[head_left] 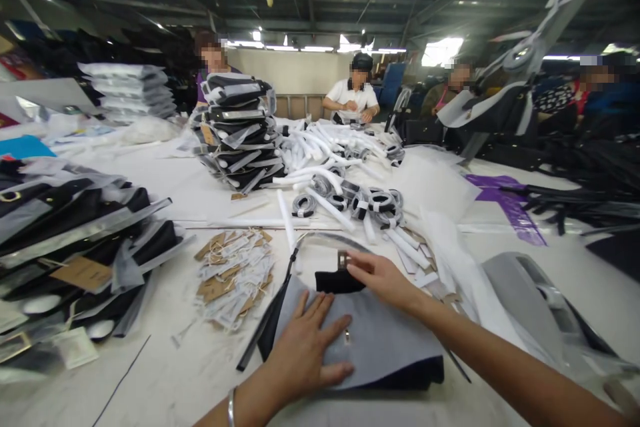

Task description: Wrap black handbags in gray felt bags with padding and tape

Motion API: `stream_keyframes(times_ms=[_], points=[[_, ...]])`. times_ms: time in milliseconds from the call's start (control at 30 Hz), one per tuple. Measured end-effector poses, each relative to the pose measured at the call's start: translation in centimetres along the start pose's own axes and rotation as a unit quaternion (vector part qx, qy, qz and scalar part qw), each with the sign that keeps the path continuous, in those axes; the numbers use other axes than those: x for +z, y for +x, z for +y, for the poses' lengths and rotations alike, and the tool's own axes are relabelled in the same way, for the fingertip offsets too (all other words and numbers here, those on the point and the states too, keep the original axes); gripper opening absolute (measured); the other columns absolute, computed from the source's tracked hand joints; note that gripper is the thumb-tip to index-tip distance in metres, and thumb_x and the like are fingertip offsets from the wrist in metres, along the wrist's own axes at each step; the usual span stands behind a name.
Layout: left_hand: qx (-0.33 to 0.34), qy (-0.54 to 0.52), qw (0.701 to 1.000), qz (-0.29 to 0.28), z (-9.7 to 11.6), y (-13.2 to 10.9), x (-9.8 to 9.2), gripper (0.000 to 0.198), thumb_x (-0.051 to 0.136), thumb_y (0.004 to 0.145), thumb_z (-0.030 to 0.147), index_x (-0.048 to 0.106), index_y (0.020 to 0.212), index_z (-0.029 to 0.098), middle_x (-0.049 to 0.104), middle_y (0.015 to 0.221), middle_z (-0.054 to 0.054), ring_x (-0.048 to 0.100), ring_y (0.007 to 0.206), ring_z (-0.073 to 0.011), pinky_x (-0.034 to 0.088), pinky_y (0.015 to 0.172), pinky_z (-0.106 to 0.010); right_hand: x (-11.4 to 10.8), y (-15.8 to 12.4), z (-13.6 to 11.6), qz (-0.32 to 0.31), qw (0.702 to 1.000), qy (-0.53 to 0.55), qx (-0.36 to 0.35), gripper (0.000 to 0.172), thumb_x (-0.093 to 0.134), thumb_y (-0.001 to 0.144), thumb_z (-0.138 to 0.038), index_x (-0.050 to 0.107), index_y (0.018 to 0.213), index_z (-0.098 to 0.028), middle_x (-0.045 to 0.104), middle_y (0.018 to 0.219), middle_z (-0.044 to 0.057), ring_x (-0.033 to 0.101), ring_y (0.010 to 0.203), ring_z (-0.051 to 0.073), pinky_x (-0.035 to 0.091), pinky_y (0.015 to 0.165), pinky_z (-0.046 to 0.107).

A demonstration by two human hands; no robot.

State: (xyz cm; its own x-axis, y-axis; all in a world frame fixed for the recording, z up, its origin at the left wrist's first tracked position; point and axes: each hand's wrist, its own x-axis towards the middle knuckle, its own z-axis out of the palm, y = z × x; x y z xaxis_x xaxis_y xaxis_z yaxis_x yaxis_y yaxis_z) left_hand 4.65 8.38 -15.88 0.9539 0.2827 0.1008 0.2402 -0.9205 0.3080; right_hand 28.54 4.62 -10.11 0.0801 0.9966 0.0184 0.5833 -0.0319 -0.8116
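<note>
Hiding part of the grey sheet [400, 343]: the left hand [306, 345]

Grey panel [395, 340] partly hid.; brown tag [83, 273] txt seems blurred.

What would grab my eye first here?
Probably the left hand, spread in front on a grey sheet over a black bag, and the right hand at a metal buckle just beyond. Then the tall stack of black bags left of centre, with white rods heaped beside it.

Worn on the head, the camera looks forward and down, table [175, 387] close at bottom; the dim upper left seems far.
</note>
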Motion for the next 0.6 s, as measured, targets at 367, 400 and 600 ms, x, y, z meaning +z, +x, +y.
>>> stream_keyframes(times_ms=[367, 400, 600], points=[[0.015, -0.045, 0.996, 0.071, 0.7, -0.2, -0.4, 0.061, 0.062, 0.084, 0.061, 0.054, 0.135, 0.027, 0.062, 0.129, -0.008, 0.050, 0.130, -0.0292, 0.018, 0.119, -0.061, 3.8, -8.6, 3.1, -0.099, 0.964, -0.121, -0.214, 0.062, 0.040, 0.082, 0.002, 0.056, 0.139, -0.019, 0.055, 0.142, 0.010, 0.043, 0.139, 0.021, 0.034, 0.116, 0.050], [0.014, -0.033, 0.996, 0.087, 0.7, -0.4, -0.2, 0.061, 0.063, 0.083, 0.061, 0.057, 0.132, 0.025, 0.065, 0.124, -0.009, 0.052, 0.128, -0.0299, 0.020, 0.118, -0.061, 3.9, -8.6, 3.3, -0.093, 0.964, -0.121, -0.215, 0.061, 0.040, 0.084, 0.001, 0.056, 0.139, -0.019, 0.055, 0.142, 0.010, 0.043, 0.139, 0.021, 0.035, 0.115, 0.050], [0.078, 0.048, 0.968, 0.231, 1.7, -1.4, 0.2, 0.049, 0.061, 0.090, 0.052, 0.063, 0.119, 0.013, 0.072, 0.105, -0.009, 0.068, 0.098, -0.0209, 0.044, 0.109, -0.046, 4.6, -8.8, 3.8, -0.070, 0.963, -0.136, -0.221, 0.049, 0.043, 0.090, -0.004, 0.061, 0.133, -0.017, 0.060, 0.137, 0.012, 0.046, 0.137, 0.022, 0.039, 0.113, 0.049]])
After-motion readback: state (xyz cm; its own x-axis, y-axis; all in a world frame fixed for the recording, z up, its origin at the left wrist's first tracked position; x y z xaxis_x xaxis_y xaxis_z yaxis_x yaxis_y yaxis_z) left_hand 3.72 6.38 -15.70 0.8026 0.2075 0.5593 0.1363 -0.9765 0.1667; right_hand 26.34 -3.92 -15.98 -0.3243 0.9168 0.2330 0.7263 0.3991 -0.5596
